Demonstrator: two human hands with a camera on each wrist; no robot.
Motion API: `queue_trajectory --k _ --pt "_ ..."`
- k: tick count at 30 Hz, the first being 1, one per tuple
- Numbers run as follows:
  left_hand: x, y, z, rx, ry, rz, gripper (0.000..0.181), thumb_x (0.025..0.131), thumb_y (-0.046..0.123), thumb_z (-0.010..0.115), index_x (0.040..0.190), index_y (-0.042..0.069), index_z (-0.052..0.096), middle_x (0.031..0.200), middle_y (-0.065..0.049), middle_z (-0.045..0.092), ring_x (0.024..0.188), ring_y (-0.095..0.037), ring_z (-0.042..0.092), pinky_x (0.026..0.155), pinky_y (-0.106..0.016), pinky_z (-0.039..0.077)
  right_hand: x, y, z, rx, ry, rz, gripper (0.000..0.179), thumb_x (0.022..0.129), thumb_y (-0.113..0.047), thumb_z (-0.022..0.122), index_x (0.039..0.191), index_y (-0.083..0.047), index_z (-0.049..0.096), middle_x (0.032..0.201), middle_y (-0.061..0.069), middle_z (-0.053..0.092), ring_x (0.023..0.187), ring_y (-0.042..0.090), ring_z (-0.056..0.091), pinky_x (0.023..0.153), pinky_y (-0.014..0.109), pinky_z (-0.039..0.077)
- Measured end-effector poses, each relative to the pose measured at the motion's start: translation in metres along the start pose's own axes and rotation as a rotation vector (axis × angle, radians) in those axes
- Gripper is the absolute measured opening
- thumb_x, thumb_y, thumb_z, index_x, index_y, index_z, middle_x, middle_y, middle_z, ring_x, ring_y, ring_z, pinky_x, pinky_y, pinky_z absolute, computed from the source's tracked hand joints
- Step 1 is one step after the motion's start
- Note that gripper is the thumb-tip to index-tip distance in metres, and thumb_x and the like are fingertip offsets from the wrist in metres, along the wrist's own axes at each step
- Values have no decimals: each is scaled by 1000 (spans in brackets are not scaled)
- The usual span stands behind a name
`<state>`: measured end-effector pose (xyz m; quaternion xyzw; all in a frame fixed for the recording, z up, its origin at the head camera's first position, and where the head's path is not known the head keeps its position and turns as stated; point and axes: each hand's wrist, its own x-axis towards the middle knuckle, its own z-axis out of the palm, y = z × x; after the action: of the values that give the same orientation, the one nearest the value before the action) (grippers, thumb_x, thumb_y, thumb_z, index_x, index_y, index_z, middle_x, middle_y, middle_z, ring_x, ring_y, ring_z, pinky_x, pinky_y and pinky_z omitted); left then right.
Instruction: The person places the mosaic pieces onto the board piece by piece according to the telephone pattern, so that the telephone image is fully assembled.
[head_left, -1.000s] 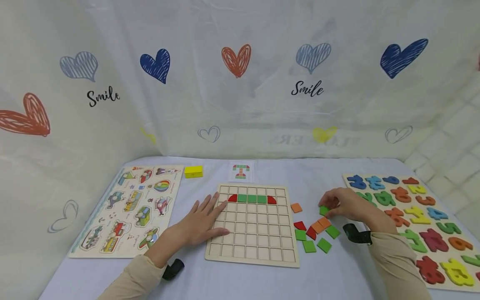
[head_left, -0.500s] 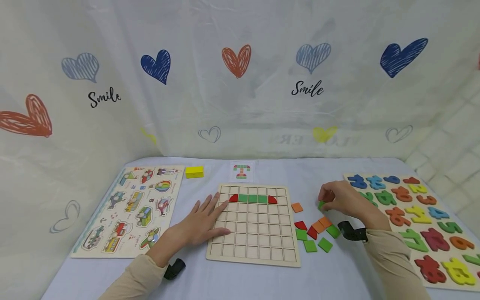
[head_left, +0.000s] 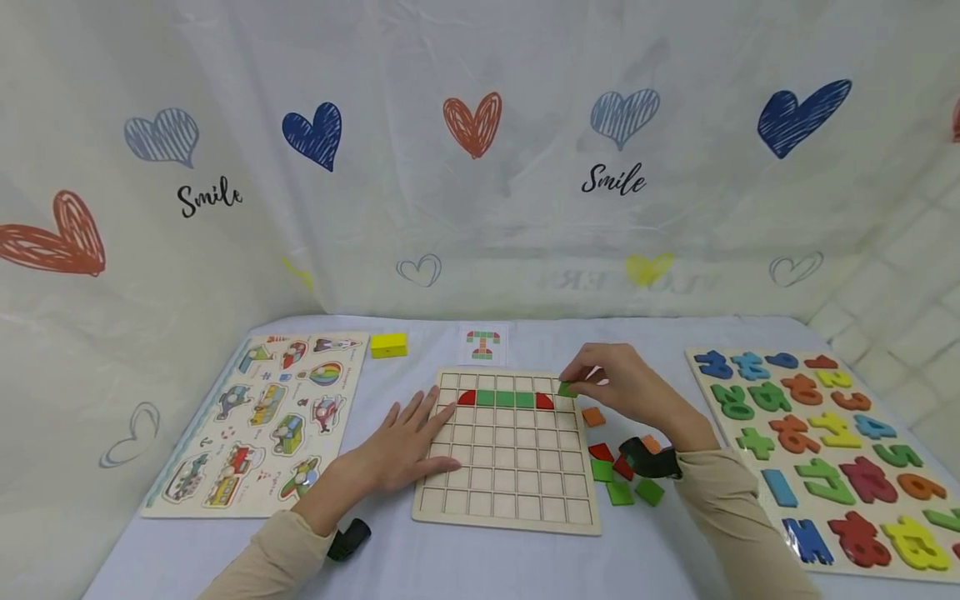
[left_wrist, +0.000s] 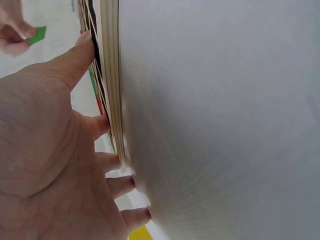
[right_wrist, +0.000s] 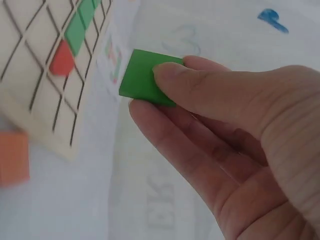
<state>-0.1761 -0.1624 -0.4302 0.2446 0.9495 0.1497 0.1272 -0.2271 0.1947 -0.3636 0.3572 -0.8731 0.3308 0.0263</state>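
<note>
A wooden grid board (head_left: 517, 483) lies mid-table; its second row bears a run of green squares (head_left: 506, 398) with a red quarter-round piece (head_left: 467, 398) at each end. My left hand (head_left: 397, 450) rests with spread fingers on the board's left edge, thumb and index over the rim. Between thumb and fingers my right hand (head_left: 622, 379) pinches a green square tile (right_wrist: 145, 75), which overlaps the board's upper right corner in the head view. Right of the board lie loose green tiles (head_left: 620, 492), red quarter-rounds (head_left: 600, 452) and orange squares (head_left: 593, 417), partly hidden by the wrist camera.
Behind the board stands a small pattern card (head_left: 483, 343) showing a T shape. Left of it sits a yellow block (head_left: 388, 345). A picture puzzle board (head_left: 255, 433) occupies the left side, a number puzzle board (head_left: 817, 425) the right.
My right hand has lifted the green tile from beside the loose pieces and carried it left to the board's upper right corner. My left hand has stayed in place.
</note>
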Motion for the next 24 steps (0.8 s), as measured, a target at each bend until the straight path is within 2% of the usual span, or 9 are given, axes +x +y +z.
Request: queue_trajectory --k 6,15,24 --pt "0 0 1 -14 5 6 88 102 65 53 168 13 25 175 -19 4 160 -42 4 125 -66 6 9 -4 17 77 -114 -23 17 89 8 77 102 -3 79 97 4 72 90 19 70 81 32 61" --pt "1 -4 4 -1 23 18 90 101 67 52 168 15 24 175 -18 4 160 -42 5 124 -67 6 14 1 30 108 -168 -3 15 89 9 77 100 -1 79 97 8 73 88 19 70 78 30 61" --pt "-2 0 -2 1 1 1 87 103 64 50 168 14 24 175 -19 5 160 -42 5 125 -66 7 16 6 36 99 -211 6 13 89 8 77 100 1 79 98 9 72 90 22 72 79 29 61"
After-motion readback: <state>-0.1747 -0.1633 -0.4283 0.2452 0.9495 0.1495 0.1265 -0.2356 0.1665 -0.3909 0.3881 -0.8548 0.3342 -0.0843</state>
